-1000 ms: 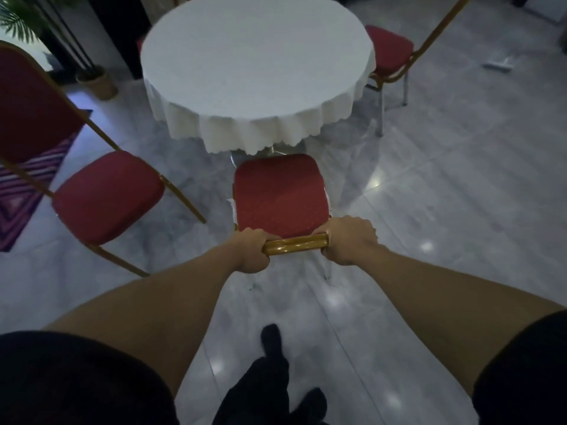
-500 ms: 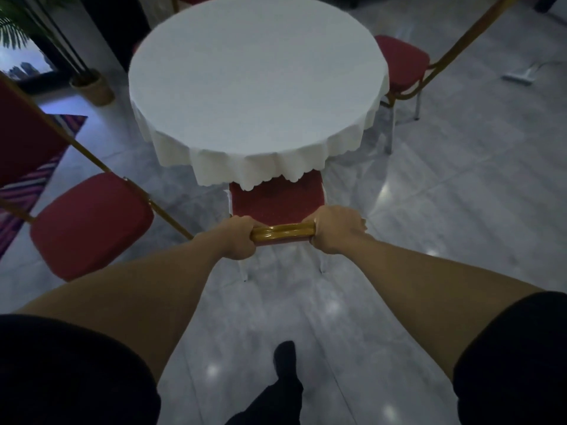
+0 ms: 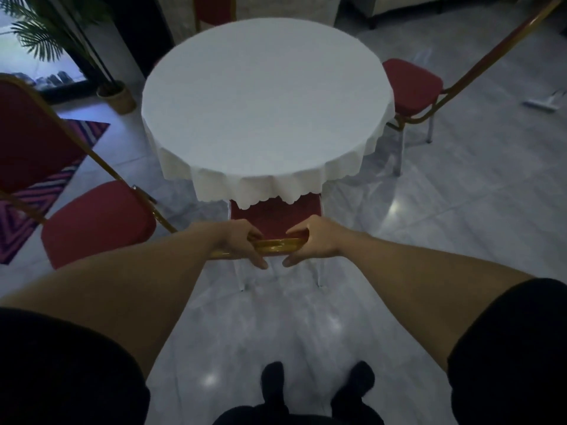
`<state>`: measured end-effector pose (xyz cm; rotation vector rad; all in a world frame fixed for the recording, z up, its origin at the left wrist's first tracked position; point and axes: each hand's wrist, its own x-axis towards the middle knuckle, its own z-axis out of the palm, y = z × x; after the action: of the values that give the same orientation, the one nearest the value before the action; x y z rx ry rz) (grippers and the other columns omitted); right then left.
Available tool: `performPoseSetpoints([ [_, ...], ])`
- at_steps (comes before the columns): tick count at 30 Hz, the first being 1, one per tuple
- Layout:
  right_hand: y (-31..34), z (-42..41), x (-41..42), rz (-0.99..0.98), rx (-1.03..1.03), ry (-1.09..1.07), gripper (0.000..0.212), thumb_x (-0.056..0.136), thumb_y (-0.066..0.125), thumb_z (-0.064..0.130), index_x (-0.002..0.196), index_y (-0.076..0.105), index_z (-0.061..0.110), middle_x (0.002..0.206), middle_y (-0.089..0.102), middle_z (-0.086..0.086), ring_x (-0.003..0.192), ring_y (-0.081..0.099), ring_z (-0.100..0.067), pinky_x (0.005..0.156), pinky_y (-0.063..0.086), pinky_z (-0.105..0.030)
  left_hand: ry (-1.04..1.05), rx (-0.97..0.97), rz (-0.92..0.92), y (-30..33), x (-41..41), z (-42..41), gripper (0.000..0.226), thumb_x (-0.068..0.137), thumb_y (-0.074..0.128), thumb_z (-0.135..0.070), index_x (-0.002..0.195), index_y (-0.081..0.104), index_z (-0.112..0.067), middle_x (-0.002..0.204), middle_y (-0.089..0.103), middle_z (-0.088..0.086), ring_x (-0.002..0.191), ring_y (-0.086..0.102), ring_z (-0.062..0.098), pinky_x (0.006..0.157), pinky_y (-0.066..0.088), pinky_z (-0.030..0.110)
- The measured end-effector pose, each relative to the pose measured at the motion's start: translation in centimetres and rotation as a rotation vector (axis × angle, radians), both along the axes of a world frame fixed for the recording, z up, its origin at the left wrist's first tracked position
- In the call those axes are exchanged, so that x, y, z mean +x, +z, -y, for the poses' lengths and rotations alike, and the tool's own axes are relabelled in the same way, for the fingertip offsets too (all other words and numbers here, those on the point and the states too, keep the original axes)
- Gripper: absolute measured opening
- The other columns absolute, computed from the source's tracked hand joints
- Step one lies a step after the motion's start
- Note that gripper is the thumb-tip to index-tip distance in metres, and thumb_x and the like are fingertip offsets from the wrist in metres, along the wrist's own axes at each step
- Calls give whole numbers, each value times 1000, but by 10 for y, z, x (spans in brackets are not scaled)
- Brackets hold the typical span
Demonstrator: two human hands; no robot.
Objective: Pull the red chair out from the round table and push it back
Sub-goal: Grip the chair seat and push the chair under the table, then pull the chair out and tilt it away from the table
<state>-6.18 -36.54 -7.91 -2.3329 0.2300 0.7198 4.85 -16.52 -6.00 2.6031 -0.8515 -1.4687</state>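
Observation:
The red chair [image 3: 276,216] stands straight in front of me, most of its seat hidden under the hanging white cloth of the round table [image 3: 267,102]. Only the seat's near strip and the gold top rail [image 3: 277,245] of its back show. My left hand [image 3: 242,245] and my right hand [image 3: 316,240] sit at the two ends of that rail. On each hand the thumb lies over the top and the fingers stretch straight down in front of the rail, not curled around it.
A second red chair [image 3: 98,222] with a gold frame stands close on my left, a third [image 3: 411,84] at the table's right, a fourth [image 3: 214,7] behind it. A potted plant [image 3: 118,96] and striped rug [image 3: 46,185] lie left; my feet [image 3: 273,378] are on grey tile.
The chair has slid forward until the tablecloth covers most of its seat. Both hands, fists around the rail before, have straightened their fingers.

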Motion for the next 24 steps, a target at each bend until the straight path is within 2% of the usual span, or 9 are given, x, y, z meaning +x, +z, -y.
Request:
performPoseSetpoints([
  [1,7,11,0,1,63,-44,96,53,90,71,138,67,32,134,68,5,120,62,-18,98,52,-37,29,-19,-11,10,-1,14,100,58,78,-74,141,52,-24,133,54,-6,125,52,23,107,40,41],
  [2,16,24,0,7,108,-83,106,54,91,69,146,61,24,143,62,1,125,59,-19,97,51,-32,56,-68,-4,21,-1,31,102,57,73,-81,139,55,-23,133,55,-6,124,53,21,108,39,42],
  [5,41,74,5,21,167,-184,93,72,87,63,147,59,15,145,62,-6,115,60,-18,76,49,-19,106,-219,145,49,-6,88,59,86,55,-69,120,69,-23,128,65,4,110,61,23,101,47,44],
  [8,63,134,12,130,-21,-242,82,89,67,68,139,63,3,140,66,-18,122,65,-34,99,55,-44,79,-218,426,72,-4,149,58,97,41,-58,140,54,-22,146,54,10,129,51,32,107,41,50],
  [10,81,175,10,164,-141,-232,76,94,54,72,129,69,6,135,68,-16,119,65,-33,99,53,-42,49,-208,500,86,-7,189,62,98,35,-60,147,45,-24,151,49,8,135,47,33,109,37,51],
  [14,107,257,-2,208,-279,-190,70,93,39,81,100,71,19,109,63,-2,99,63,-24,77,47,-35,20,-229,560,105,-21,270,67,94,31,-65,150,41,-28,155,46,5,139,42,32,110,34,48],
  [18,121,333,-4,239,-369,-207,82,89,38,86,121,68,17,136,65,-9,113,61,-27,88,47,-40,3,-267,553,116,-24,344,73,91,31,-69,150,41,-27,157,43,6,141,40,32,111,33,49],
  [22,128,403,5,232,-403,-247,64,82,37,93,90,60,33,111,61,-6,101,58,-28,81,44,-40,-32,-293,567,117,-10,413,74,91,30,-69,150,41,-26,157,43,7,140,41,34,108,33,48],
  [24,134,443,16,236,-412,-293,70,78,35,96,96,62,34,116,62,-8,106,59,-30,85,47,-43,-62,-323,589,119,5,456,73,91,30,-67,148,43,-24,154,46,8,136,44,35,105,35,47],
])
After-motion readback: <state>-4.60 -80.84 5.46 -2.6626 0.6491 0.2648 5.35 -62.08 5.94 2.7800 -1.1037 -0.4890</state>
